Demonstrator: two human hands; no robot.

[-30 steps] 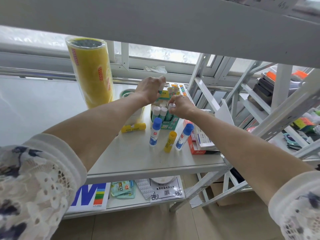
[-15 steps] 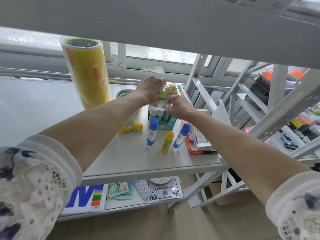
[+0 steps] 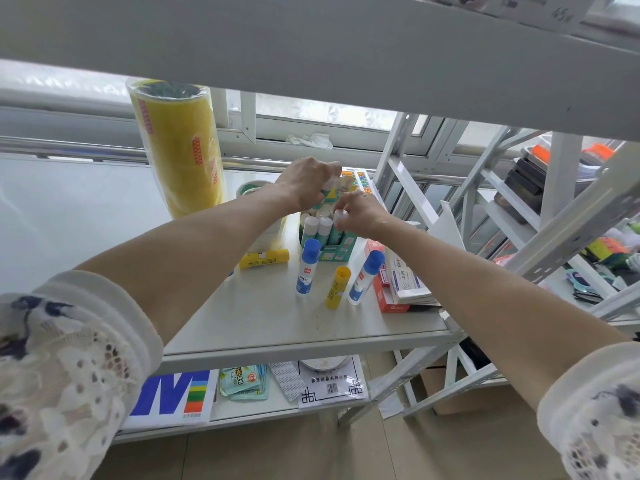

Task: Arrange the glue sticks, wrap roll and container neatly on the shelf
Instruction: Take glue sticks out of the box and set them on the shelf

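A green display box point(image 3: 336, 250) of white-capped glue sticks stands on the white shelf point(image 3: 277, 323). My left hand point(image 3: 306, 183) is over the box's far side, fingers pinched on a white-capped glue stick. My right hand point(image 3: 360, 213) pinches the cap of another glue stick point(image 3: 341, 216) at the box's right. In front stand two blue-capped glue bottles point(image 3: 306, 268) point(image 3: 365, 277) and a yellow glue stick point(image 3: 337, 287); another yellow stick point(image 3: 265, 258) lies flat. The tall yellow wrap roll point(image 3: 178, 147) stands upright at the back left. A round white container point(image 3: 251, 190) shows partly behind my left forearm.
Red and white small boxes point(image 3: 398, 285) are stacked at the shelf's right edge. An upper shelf beam point(image 3: 311, 50) runs overhead. The lower shelf holds a booklet point(image 3: 173, 396), packets and papers. Slanted rack struts point(image 3: 502, 202) stand to the right.
Both hands stayed at the glue-stick box; the left hand shifted slightly and now pinches a stick at the far side. The view moved a little closer.
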